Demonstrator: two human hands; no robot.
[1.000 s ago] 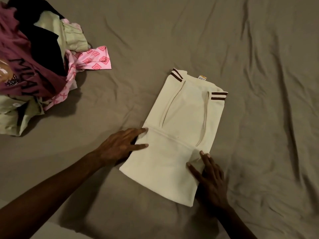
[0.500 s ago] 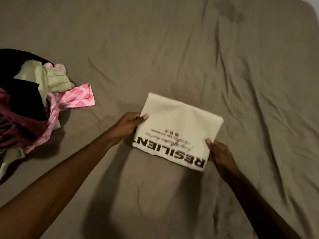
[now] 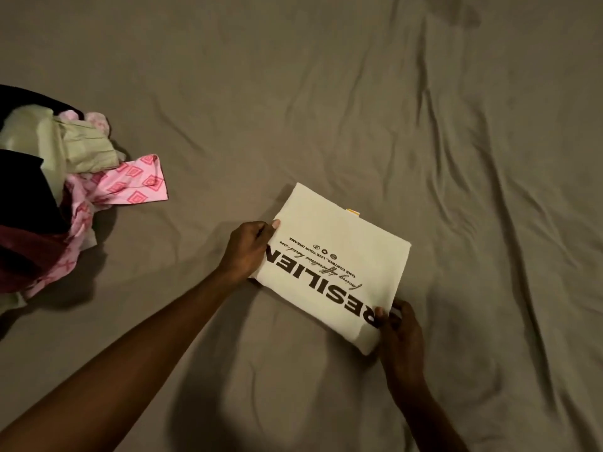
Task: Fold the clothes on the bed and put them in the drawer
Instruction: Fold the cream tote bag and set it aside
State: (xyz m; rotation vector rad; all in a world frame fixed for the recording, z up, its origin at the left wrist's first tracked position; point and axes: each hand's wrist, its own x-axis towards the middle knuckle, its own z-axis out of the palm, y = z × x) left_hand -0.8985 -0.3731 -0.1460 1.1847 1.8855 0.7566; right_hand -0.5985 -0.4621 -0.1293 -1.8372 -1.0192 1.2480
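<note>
My left hand (image 3: 248, 252) and right hand (image 3: 396, 327) each pinched an edge of the folded cream printed T-shirt (image 3: 336, 265) on the brown bed sheet (image 3: 359, 109). Lifting unevenly could have made it flop open.

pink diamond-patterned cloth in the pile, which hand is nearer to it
Left. The left hand grips the folded cream shirt's edge facing the pink diamond-patterned cloth; the right hand holds the far corner.
</note>
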